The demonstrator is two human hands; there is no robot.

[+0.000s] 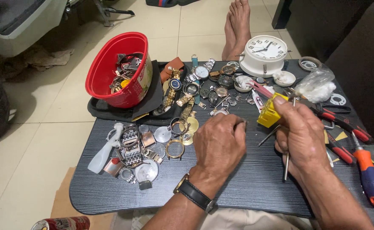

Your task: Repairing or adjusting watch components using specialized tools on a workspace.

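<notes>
Yellow plastic tool sits clamped in the right hand (left hand curled together, pinching something small).

Floor: cream tiles, upper and left frame | Furniture: low dark wood-grain table, centre | Right: dark cabinet | Light: even, indoor
</notes>
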